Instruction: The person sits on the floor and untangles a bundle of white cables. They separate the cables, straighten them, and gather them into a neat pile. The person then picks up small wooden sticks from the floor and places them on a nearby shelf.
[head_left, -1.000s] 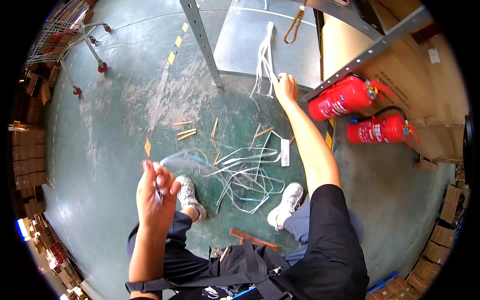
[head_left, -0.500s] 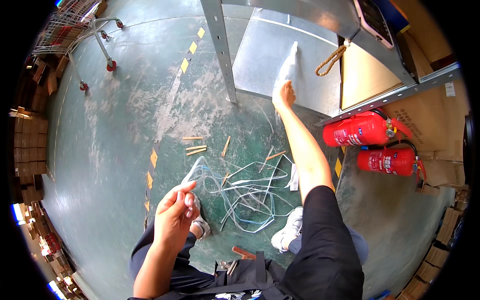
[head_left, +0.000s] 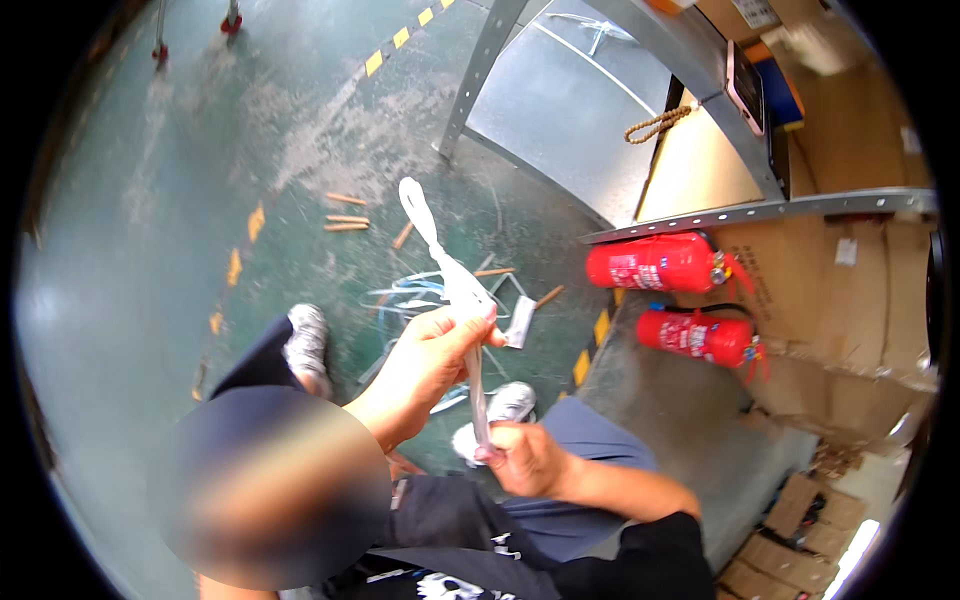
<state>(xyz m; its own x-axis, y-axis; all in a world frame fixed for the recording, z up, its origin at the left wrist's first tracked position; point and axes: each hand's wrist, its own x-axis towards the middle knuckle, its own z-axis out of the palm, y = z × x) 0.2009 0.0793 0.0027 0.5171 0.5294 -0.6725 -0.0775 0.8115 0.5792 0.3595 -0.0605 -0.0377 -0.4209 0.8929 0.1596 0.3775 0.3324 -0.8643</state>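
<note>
My left hand (head_left: 435, 355) is closed around the middle of a white bundle of flat straps (head_left: 445, 265), which stretches upward over the floor in a looped end. Lower down, my right hand (head_left: 525, 460) grips the tail of that same bundle. Beneath them, loose clear and pale-blue straps (head_left: 405, 300) lie tangled on the green floor among several wooden sticks (head_left: 347, 219) and a white strip (head_left: 519, 322). A large blurred patch hides part of the lower left, by my left forearm.
A metal shelf (head_left: 475, 75) stands ahead, with straps on its bottom plate, a bead loop (head_left: 650, 125) and a phone (head_left: 742, 85). Two red fire extinguishers (head_left: 650, 265) lie at right by cardboard (head_left: 800, 290). Trolley wheels (head_left: 230, 22) and yellow-black floor tape (head_left: 374, 62) show.
My right hand has come back from the shelf, bringing the white bundle. My left hand has moved onto that bundle. The view has turned and shifted.
</note>
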